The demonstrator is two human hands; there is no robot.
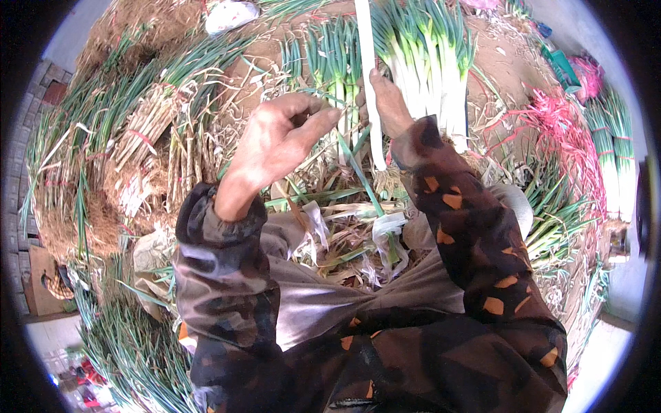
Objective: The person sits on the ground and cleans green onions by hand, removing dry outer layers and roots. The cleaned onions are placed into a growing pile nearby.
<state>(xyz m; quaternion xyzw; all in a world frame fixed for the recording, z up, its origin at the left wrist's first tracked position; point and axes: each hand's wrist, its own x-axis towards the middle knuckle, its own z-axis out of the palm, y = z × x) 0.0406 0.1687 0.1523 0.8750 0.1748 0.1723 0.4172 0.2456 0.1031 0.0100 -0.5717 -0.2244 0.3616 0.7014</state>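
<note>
My right hand grips a long, smooth white stalk, apparently a peeled scallion stem. It stands nearly vertical in the picture, its upper end cut off by the top edge. To its left, my left hand is curled with thumb and forefinger close together. Thin leaf strips lie around those fingertips; whether they are pinched is unclear. A narrow green leaf slants below them. Beyond my right hand lies a thick row of white-stemmed scallions, with a smaller green bunch to its left.
Unpeeled scallions with roots are heaped on the left, more greens below them. Leaf scraps lie between my knees. On the right are pink plastic ties, a green crate and tied scallion bundles.
</note>
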